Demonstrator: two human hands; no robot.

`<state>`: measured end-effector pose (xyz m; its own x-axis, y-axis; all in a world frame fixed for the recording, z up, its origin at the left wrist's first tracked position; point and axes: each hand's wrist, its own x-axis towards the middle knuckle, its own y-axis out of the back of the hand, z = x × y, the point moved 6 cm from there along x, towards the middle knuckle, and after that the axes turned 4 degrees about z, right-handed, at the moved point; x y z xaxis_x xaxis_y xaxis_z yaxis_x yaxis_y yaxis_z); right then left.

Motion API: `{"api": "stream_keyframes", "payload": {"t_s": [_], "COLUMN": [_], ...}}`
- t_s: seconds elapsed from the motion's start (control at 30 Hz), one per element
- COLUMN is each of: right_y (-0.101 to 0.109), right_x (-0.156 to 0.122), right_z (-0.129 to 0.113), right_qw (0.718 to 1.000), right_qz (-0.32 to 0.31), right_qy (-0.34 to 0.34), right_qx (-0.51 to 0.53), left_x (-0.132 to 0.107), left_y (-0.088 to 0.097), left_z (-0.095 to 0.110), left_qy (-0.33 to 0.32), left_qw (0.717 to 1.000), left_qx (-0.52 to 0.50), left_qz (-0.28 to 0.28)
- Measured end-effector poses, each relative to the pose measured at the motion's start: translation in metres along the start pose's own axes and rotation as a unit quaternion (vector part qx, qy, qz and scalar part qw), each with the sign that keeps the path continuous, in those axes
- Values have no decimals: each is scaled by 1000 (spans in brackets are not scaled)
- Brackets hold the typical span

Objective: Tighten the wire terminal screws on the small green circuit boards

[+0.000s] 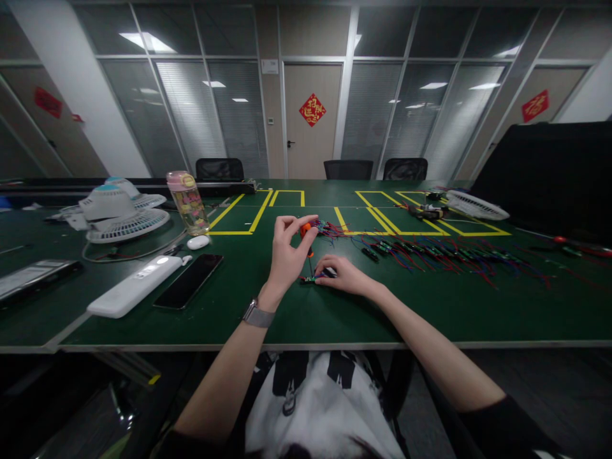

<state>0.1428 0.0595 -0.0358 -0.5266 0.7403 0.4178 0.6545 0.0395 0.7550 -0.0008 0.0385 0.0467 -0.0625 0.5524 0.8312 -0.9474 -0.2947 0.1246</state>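
Observation:
My left hand (288, 250) grips an orange-handled screwdriver (306, 229) by its handle, with the thin shaft pointing down. The shaft's lower end meets a small green circuit board (308, 280) on the table; whether it sits in a screw cannot be made out. Closed around the board's right end is my right hand (345, 275), low against the table top. Dark wires or parts show beneath its fingers. Just beyond the screwdriver lies a bundle of red and blue wires (335, 229) with small boards.
Several wired circuit boards (430, 250) spread in a row to the right. On the left are a phone (189, 282), a white oblong device (136, 288), a water bottle (187, 203) and white fans (127, 213). Yellow tape (229, 233) marks the green table (296, 328).

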Motion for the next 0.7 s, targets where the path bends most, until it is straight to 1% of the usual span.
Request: {"api": "stream_keyframes", "payload": {"t_s": [0.13, 0.2, 0.27, 0.4, 0.43, 0.5, 0.6, 0.67, 0.7], "right_y": [0, 0, 0, 0, 0, 0, 0, 0, 0], "right_x": [0, 0, 0, 0, 0, 0, 0, 0, 0], "right_z": [1, 1, 1, 1, 1, 1, 0, -1, -1], "right_qw": [1000, 1000, 1000, 1000, 1000, 1000, 1000, 1000, 1000], "right_qz": [2, 1, -1, 0, 0, -1, -3, -5, -6], "right_qy": [2, 0, -2, -5, -5, -3, -4, -3, -2], "right_qx": [6, 5, 2, -1, 0, 1, 1, 1, 1], "left_x": [0, 0, 0, 2, 2, 2, 1, 0, 0], "left_y": [-5, -7, -6, 3, 4, 1, -6, -8, -7], "left_z": [-1, 0, 1, 0, -1, -5, -10, -12, -11], "left_qy": [16, 26, 28, 25, 30, 42, 76, 92, 89], "left_qw": [997, 994, 996, 999, 999, 999, 990, 986, 987], "left_qx": [-70, -88, -74, 2, 6, -23, -111, -137, -131], "left_qz": [-40, -51, -41, 20, 25, 10, -29, -30, -21]}}
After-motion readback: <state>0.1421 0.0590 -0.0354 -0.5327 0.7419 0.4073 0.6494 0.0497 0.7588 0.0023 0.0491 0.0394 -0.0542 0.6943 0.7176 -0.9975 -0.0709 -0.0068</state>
